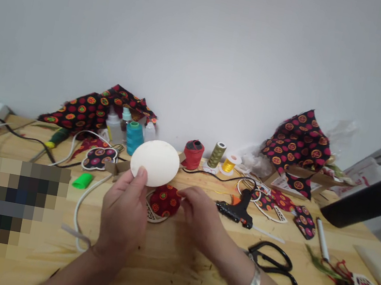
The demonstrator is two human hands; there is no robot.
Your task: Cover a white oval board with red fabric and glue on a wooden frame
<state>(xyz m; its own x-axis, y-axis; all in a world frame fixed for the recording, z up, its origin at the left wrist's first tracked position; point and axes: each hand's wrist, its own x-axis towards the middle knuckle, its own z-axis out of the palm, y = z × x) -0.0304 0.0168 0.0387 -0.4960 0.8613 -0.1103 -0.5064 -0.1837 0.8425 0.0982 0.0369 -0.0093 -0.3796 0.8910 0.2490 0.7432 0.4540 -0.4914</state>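
Observation:
My left hand [128,205] is closed on a plain white oval disc [155,161], with the thumb across its lower front edge. Just below the disc lies a dark red patterned fabric piece [165,201], rounded in outline. Under its lower left side shows a pale cut-out wooden frame [156,218], partly hidden by my left hand. My right hand [201,215] pinches the right edge of the red fabric piece; the fingertips are partly hidden. Right of that hand, a black glue gun [237,210] lies on its side with a glue stick poking out.
Black-handled scissors [273,267] lie at the right of the wooden table [166,280]. Behind the hands stand a red thread spool [193,155], a teal thread cone [134,138] and bottles. Patterned cloth [297,141] is heaped at the back. A white cable [79,214] curves at left.

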